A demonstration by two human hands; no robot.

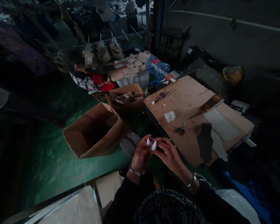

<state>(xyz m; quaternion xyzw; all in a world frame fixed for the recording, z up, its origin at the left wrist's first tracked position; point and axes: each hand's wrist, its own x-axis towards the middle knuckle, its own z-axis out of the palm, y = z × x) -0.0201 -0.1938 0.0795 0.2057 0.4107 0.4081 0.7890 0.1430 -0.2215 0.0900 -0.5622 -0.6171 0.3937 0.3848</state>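
Note:
Two small white pointed pieces (151, 144) stand up between my hands, with a bit of red just below them. My left hand (141, 155) has its fingers curled round the red and white item. From the right, my right hand (168, 152) pinches at the same item, its thumb and forefinger near the right-hand white point. What the item is cannot be made out. Both hands are in front of the gap between an open cardboard box (84, 147) and the cardboard-topped table (177, 93).
On the table lie scissors (182, 128), a white label (170, 116), a dark cut piece (204, 143) and a white sheet (221, 124). A seated person (84, 79) is beyond the boxes. A large blue bottle (157, 67) lies behind the table's left end.

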